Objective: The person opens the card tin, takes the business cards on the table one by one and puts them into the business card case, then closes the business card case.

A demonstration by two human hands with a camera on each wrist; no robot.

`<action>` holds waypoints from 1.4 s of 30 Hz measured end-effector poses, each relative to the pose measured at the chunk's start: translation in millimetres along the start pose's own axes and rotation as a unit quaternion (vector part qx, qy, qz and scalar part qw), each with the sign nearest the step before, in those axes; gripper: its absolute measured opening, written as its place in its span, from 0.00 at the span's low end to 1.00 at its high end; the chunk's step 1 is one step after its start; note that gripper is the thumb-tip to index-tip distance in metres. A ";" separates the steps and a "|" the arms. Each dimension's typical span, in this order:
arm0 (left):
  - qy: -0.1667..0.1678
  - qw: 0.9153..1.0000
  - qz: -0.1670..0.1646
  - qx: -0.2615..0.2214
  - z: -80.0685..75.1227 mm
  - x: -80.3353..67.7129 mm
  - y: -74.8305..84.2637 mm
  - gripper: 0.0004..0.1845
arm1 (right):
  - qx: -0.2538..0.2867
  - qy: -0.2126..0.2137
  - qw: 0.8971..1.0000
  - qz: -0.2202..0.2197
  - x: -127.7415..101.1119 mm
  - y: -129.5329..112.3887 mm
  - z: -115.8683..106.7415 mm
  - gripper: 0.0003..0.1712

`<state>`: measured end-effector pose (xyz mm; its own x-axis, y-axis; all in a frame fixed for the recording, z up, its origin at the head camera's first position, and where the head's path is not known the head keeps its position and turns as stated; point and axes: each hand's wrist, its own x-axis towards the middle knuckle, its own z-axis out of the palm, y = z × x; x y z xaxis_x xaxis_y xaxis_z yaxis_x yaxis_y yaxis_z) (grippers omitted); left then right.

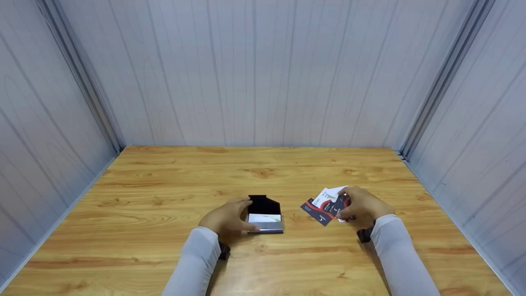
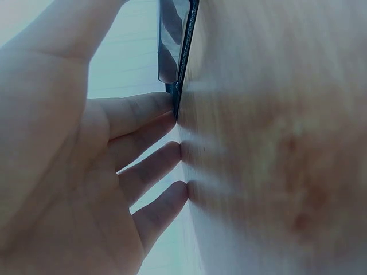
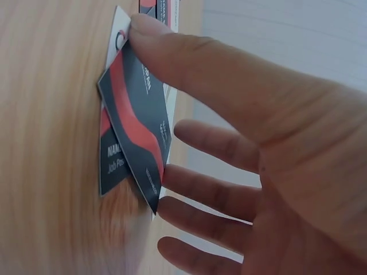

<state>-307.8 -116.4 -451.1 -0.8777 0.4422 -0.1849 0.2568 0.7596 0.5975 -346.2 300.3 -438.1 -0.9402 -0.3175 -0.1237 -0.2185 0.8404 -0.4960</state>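
The left hand (image 1: pixel 227 217) rests on the wooden counter (image 1: pixel 164 246) a little left of the middle, toward the near edge. It cups the left end of a small card case (image 1: pixel 266 218): the thumb lies against the case's near left corner, and in the left wrist view the fingertips (image 2: pixel 172 112) stand on the wood, the uppermost one touching the case's (image 2: pixel 175 40) end. The fingers are gently bent rather than clenched, steadying the case without wrapping it. The case lies flat with its black flap thrown open toward the far edge, and a pale card shows in the silver body.

Right of the case, well apart from it, a fanned heap of business cards (image 1: pixel 326 203) lies on the counter, some dark with red bands, some white. The right hand (image 1: pixel 361 203) is on the right end of this heap. In the right wrist view its thumb (image 3: pixel 172 54) and one finger pinch the top dark-and-red card (image 3: pixel 137 126) by its two ends, tilting it off the cards beneath, while the other fingers stay loose. Both arms wear pale grey sleeves (image 1: pixel 197 259)
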 end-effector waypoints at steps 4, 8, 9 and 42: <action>-0.001 1.000 0.003 0.007 -0.6 0.5 -0.4 0.52 | -0.003 -0.001 1.000 0.009 -0.4 -1.0 -0.9 0.45; -0.005 1.000 0.003 0.013 -0.7 2.0 -1.2 0.52 | 0.003 0.004 1.000 0.021 -1.7 -1.4 -1.3 0.45; -0.006 1.000 0.003 0.013 -0.8 2.4 -1.4 0.52 | 0.003 0.008 1.000 0.021 -1.8 -1.5 -1.4 0.45; -0.002 1.000 0.016 0.015 -0.8 3.4 -1.8 0.53 | 0.129 0.053 0.987 -0.084 -3.1 0.7 -20.3 0.21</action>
<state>-311.6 -116.7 -452.1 -0.8675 0.4678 -0.1692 0.2964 0.7591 0.5796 -348.7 310.9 -420.6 -0.9215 -0.3834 0.0627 -0.3124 0.6352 -0.7064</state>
